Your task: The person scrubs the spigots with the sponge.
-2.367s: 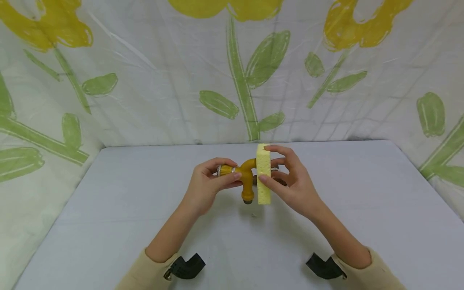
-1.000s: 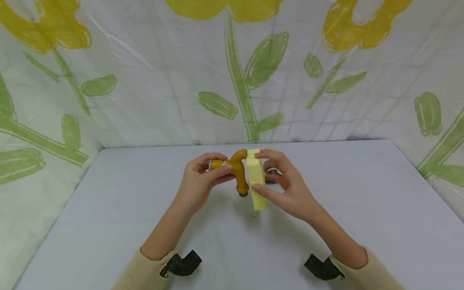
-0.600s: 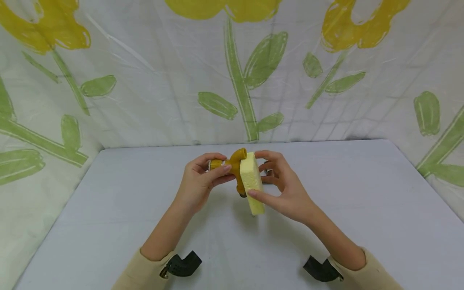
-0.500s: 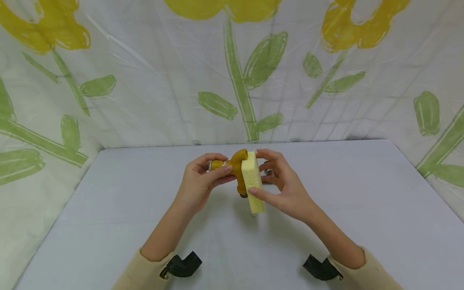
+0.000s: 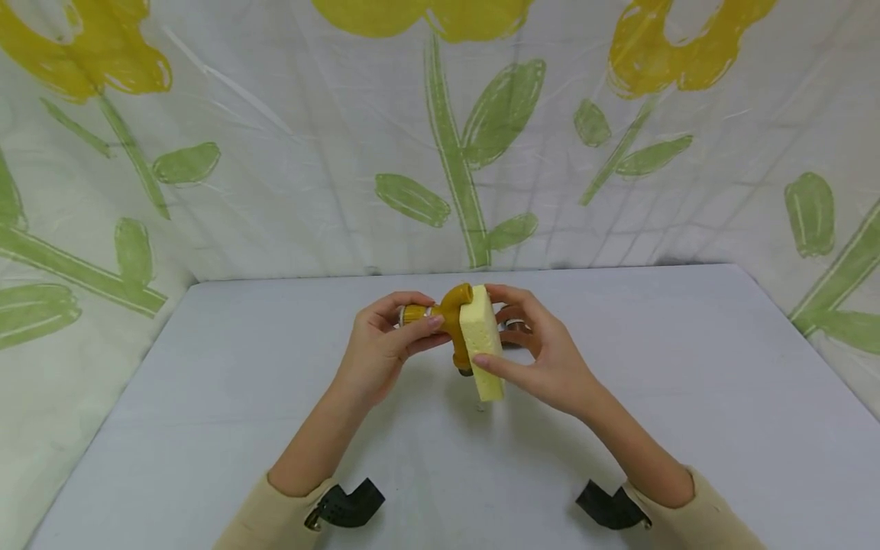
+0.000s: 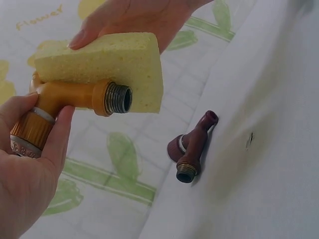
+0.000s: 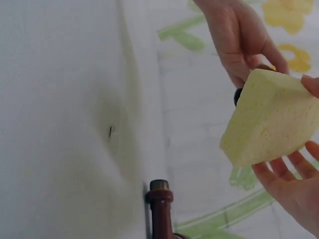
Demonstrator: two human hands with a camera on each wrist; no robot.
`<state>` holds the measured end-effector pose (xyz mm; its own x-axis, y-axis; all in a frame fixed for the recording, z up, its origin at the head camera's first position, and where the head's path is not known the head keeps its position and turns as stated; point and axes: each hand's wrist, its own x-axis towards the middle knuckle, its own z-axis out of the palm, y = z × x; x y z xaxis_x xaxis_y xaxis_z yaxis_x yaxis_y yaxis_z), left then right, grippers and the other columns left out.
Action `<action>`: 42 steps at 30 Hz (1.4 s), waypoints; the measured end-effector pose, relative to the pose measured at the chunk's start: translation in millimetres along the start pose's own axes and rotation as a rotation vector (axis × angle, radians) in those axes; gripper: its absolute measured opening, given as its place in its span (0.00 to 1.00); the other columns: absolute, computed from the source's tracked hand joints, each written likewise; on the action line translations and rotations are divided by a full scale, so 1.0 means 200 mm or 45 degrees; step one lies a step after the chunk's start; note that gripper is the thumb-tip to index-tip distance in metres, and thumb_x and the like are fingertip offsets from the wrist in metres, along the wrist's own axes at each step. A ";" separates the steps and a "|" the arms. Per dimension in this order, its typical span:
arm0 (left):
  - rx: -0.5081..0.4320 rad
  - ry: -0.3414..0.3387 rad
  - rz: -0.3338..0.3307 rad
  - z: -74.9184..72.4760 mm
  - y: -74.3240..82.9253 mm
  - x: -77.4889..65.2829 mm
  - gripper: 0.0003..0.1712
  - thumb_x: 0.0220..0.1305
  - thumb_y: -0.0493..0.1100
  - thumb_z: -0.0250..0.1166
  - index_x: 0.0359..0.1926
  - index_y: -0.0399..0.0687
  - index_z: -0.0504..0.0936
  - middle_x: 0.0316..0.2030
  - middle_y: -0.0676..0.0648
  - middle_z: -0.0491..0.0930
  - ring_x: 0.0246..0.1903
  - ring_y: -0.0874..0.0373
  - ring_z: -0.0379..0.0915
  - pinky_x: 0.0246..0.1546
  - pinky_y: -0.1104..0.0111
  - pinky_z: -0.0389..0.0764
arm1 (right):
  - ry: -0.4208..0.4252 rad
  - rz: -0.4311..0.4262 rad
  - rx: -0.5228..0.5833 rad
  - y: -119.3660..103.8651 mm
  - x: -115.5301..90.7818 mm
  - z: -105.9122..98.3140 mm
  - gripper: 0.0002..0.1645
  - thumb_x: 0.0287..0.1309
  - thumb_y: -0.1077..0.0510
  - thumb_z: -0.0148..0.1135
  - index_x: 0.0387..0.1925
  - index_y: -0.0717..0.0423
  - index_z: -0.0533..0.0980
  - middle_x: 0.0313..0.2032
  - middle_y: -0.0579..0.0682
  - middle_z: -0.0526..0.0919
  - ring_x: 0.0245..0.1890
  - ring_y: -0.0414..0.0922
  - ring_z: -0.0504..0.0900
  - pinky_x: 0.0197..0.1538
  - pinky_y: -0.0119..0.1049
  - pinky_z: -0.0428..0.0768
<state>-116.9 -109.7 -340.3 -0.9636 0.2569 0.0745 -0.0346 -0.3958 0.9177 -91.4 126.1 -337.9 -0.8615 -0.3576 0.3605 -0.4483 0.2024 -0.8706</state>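
Observation:
My left hand (image 5: 374,347) grips a yellow-orange water tap (image 5: 450,321) by its ribbed knob, above the table. The tap's threaded end (image 6: 119,98) shows in the left wrist view. A pale yellow block sponge (image 5: 481,344) is pinched between the thumb and fingers of my right hand (image 5: 553,363). It leans along the right side of the tap body, its broad face against it, and hides much of the tap in the right wrist view. A second tap, dark red (image 6: 197,142), lies on the table behind the right hand, mostly hidden in the head view.
The table (image 5: 227,397) is covered in a pale cloth, with a tiny dark-and-light scrap (image 6: 250,141) on it near the middle. A white sheet painted with flowers (image 5: 289,153) hangs behind. Black curved pieces (image 5: 347,506) sit at both sleeve cuffs.
Since the earliest frame, both hands have shifted slightly left. The sponge has gone from upright to tilted against the tap, and slid down then slightly back up along it.

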 end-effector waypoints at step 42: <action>-0.096 0.150 0.055 0.00 0.02 0.01 0.21 0.69 0.20 0.59 0.37 0.50 0.87 0.42 0.45 0.80 0.39 0.53 0.89 0.46 0.60 0.91 | -0.297 0.172 -0.121 -0.01 0.01 -0.07 0.43 0.57 0.58 0.81 0.69 0.49 0.67 0.64 0.50 0.75 0.50 0.48 0.83 0.50 0.43 0.88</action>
<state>-118.2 -111.6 -337.4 -0.9889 0.1346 0.0633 -0.0076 -0.4705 0.8824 -95.3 137.2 -331.0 -0.8416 -0.5197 0.1471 -0.3632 0.3430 -0.8663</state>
